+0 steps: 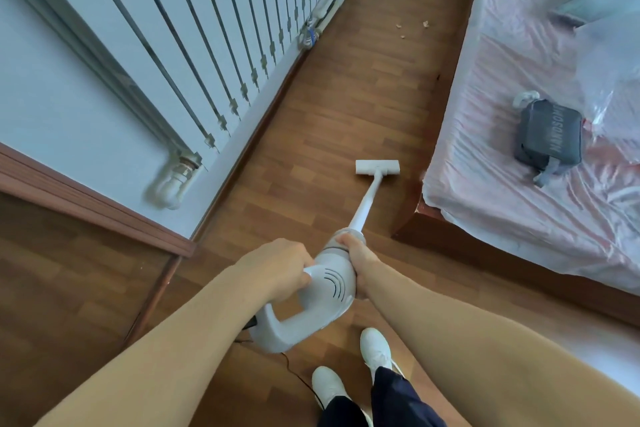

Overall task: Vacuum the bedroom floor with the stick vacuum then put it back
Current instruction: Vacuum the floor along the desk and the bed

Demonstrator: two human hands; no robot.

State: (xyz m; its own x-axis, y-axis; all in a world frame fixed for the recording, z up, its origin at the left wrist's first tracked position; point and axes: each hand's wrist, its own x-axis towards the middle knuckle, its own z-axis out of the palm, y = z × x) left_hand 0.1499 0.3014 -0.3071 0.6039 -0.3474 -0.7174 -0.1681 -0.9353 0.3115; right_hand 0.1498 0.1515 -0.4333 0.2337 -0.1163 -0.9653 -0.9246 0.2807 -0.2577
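I hold a white stick vacuum (332,284) in both hands over the brown wooden floor (346,107). My left hand (280,267) grips the upper part of its handle. My right hand (356,260) wraps around the motor body near where the tube begins. The thin white tube runs forward to the flat floor head (377,167), which rests on the floor beside the bed's corner. Small pale crumbs (412,26) lie farther ahead on the floor. A black cord (298,374) trails from the vacuum's rear past my white shoes.
A white radiator (207,45) lines the wall on the left, with pipes at its base. A bed (519,114) under a plastic sheet fills the right side, with a grey pouch (549,135) on it. The floor strip between them is narrow.
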